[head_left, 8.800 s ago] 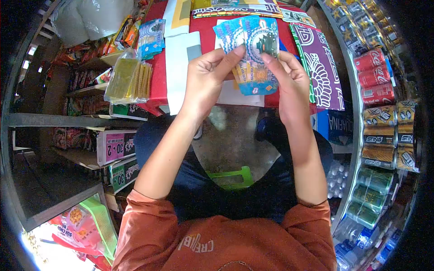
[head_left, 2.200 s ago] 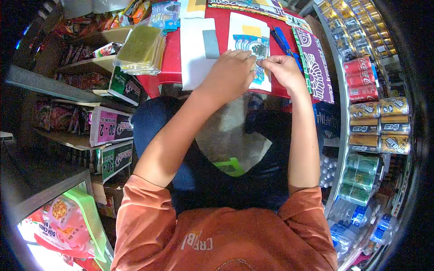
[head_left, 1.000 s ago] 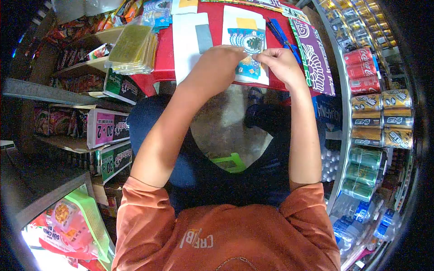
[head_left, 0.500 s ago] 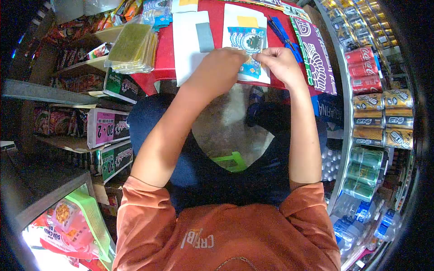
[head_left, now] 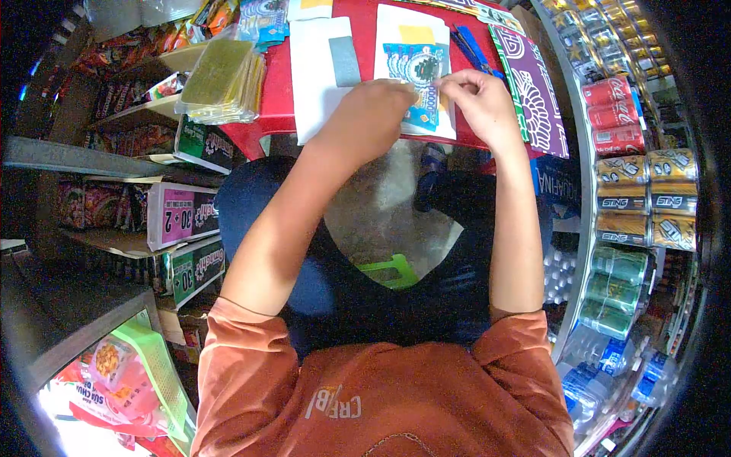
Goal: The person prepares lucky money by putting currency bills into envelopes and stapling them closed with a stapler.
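Several blue printed slips (head_left: 423, 67) overlap on a white paper sheet (head_left: 390, 30) with a yellow patch, at the near edge of the red table (head_left: 274, 103). My left hand (head_left: 378, 108) is closed, its thumb and fingers pinching the left side of the lower slips. At their right edge, my right hand (head_left: 481, 103) has thumb and index finger pinched together, the other fingers curled. Its fingertips touch the slips' edge. Left of these lies another white sheet (head_left: 312, 65) with a grey patch (head_left: 345, 61), partly beneath my left forearm.
A stack of yellowish plastic-wrapped sheets (head_left: 217, 76) sits at the table's left corner. Blue scissors-like tools (head_left: 474, 49) and a purple patterned box (head_left: 537, 99) lie at right. Shelves of packets flank the left; drink cans (head_left: 613, 114) and water bottles (head_left: 590, 381) line the right.
My right hand has shifted slightly up and to the right, away from my left hand, uncovering more of the slips' lower right. My left hand stays almost where it was.
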The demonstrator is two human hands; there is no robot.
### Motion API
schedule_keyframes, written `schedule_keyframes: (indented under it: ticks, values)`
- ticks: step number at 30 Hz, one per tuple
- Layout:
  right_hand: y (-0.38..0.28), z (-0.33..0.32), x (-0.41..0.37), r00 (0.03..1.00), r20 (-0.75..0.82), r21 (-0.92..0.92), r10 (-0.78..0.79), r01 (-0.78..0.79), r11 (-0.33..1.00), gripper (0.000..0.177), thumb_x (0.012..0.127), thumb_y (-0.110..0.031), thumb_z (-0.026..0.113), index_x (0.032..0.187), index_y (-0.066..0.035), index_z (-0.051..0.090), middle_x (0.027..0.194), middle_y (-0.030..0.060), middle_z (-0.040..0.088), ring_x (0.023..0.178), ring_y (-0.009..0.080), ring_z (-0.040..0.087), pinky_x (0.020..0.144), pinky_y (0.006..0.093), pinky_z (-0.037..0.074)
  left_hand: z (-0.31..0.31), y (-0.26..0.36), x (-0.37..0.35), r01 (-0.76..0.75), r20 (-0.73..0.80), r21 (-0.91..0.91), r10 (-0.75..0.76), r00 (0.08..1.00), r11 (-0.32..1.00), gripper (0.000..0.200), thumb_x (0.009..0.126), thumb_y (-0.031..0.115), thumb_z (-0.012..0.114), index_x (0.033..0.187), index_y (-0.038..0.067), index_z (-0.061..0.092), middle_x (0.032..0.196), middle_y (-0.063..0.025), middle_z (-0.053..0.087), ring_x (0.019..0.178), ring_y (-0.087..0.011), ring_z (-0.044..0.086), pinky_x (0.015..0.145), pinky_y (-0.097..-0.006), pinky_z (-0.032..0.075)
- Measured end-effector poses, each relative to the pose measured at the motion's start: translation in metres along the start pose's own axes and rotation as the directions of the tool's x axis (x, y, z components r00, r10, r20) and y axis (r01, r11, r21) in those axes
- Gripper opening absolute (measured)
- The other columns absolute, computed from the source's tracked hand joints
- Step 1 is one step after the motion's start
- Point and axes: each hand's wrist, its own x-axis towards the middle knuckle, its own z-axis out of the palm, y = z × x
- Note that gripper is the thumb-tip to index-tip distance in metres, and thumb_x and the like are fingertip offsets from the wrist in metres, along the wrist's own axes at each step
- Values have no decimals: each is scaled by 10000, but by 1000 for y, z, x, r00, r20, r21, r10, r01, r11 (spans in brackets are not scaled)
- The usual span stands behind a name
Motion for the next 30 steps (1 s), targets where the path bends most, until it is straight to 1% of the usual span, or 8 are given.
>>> schedule_keyframes:
  ticks: [4,5,8,9,12,13,15,30]
  values:
    - [-32,-2,-15,969,-149,-337,-195,136,932,315,846,-324,730,1085,-118,733,943,106,689,878,274,652,758,369,502,6,-2,-1,-69,-123,9,70,990,998,308,785,-37,559,1059,-10,696,1078,-211,704,1042,-377,666,949,-456,520]
    - [-31,1,-18,928,-157,-399,-339,254,881,343,887,-299,699,1173,-109,686,1094,125,657,1021,315,611,871,390,466,4,-2,-1,-71,-114,6,71,991,997,301,785,-37,557,1051,-10,696,1072,-211,703,1035,-379,668,943,-458,522]
    - [-35,5,-25,792,-137,-501,-594,462,731,360,903,-284,681,1197,-78,664,1141,130,650,1084,318,598,939,435,437,3,-2,0,-68,-100,-13,67,993,998,281,786,-30,556,1030,-13,694,1067,-214,699,1018,-381,670,928,-463,525]
    - [-39,4,-30,837,-28,-459,-546,475,751,411,968,-322,596,1268,-42,628,1266,138,637,1225,309,561,1027,456,388,4,-2,0,-67,-97,-22,65,993,997,274,786,-26,557,1023,-14,694,1067,-215,698,1012,-381,671,923,-465,525]
    - [-28,12,-34,857,129,-411,-499,504,760,477,1028,-379,484,1343,-38,596,1411,163,571,1360,296,487,1100,442,343,4,-2,1,-86,-83,28,88,993,996,258,794,-12,557,1017,-24,687,1064,-211,696,1000,-378,672,920,-459,521]
    - [-26,14,-37,882,184,-417,-434,469,779,557,1061,-432,382,1413,-30,542,1498,168,497,1433,279,418,1158,441,282,2,-2,1,-62,-39,21,63,997,998,311,805,-11,543,1091,-22,666,1119,-215,684,1045,-385,657,949,-462,512]
    - [-19,18,-37,888,199,-407,-414,459,790,579,1063,-447,368,1438,-31,514,1518,168,473,1448,275,396,1179,451,255,-3,1,0,-11,50,12,10,999,1000,426,828,-9,515,1239,-17,624,1227,-222,659,1134,-399,627,1008,-469,494]
    - [-3,18,-23,917,237,-422,-321,394,816,671,1058,-517,324,1528,-43,389,1609,142,345,1510,250,288,1229,464,157,0,-2,-4,-65,19,69,64,998,995,458,832,-1,533,1283,5,615,1307,-204,634,1192,-382,609,1062,-458,462]
